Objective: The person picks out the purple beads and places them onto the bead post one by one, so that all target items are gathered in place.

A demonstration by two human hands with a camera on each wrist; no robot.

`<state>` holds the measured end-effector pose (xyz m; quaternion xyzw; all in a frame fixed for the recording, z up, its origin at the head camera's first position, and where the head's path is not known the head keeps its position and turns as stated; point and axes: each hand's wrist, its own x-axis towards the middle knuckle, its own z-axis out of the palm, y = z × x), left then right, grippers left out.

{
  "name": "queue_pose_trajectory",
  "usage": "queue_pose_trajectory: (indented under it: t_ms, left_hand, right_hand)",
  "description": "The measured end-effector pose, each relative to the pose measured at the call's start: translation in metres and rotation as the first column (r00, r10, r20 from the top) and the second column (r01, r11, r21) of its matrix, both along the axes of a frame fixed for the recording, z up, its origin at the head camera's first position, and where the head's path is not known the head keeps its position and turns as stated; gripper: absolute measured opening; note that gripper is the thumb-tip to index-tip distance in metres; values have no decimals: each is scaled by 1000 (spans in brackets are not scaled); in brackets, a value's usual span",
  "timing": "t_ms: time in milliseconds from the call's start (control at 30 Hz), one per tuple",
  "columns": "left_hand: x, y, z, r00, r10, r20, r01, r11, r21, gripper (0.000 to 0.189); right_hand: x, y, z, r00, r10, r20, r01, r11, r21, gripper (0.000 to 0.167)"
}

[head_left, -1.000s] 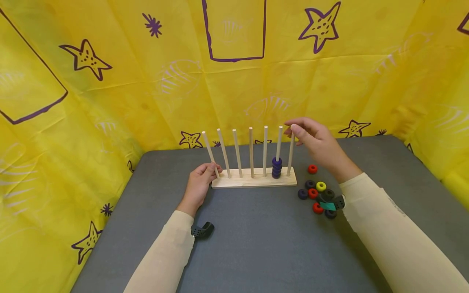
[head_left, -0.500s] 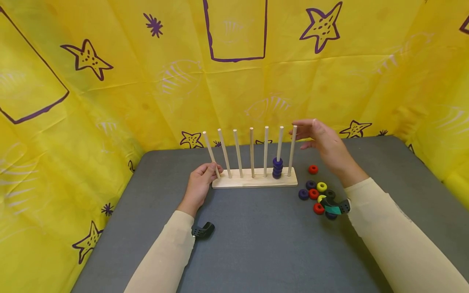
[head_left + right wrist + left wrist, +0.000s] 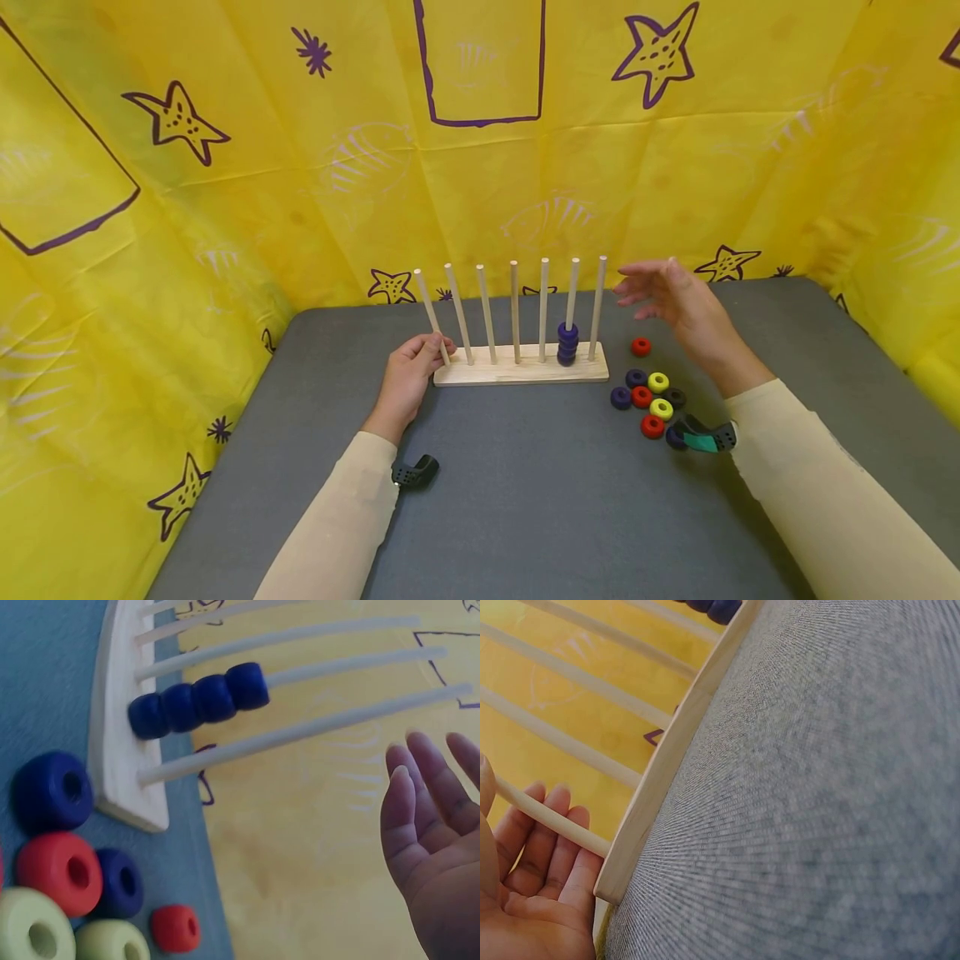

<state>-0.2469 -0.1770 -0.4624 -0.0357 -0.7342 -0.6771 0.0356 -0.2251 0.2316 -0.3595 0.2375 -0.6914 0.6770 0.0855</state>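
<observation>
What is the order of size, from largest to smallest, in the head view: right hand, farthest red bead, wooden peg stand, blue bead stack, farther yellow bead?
1. Wooden peg stand
2. Right hand
3. Blue bead stack
Smallest, unranked: farthest red bead and farther yellow bead look alike.

In your head view, the pale rack (image 3: 480, 376) stands mid-frame — seven pegs (image 3: 515, 308), four blue beads (image 3: 567, 345) stacked on one — with loose beads (image 3: 641, 404) at centre right.

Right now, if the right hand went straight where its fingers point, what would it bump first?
Probably the bare rightmost peg, near its top, though the right hand may pass behind it; depth is unclear.
</observation>
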Motion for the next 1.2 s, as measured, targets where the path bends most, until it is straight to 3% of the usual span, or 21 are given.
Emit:
queue_pose_trajectory:
  t_ms: [467, 900, 1200]
  left_hand:
    - [0, 0, 0, 1000, -3, -1, 3, 1000, 12, 41]
    - [1, -1, 1, 1000, -4, 12, 4, 1000, -9, 42]
    - [2, 0, 3, 1000, -5, 16, 5, 1000, -18, 43]
  right_hand:
    - [11, 24, -23, 999, -16, 34, 12, 994, 109, 49]
    - [17, 39, -50, 995, -80, 64, 57, 952, 302, 51]
    - [20, 41, -71, 971, -165, 175, 95, 932, 349, 44]
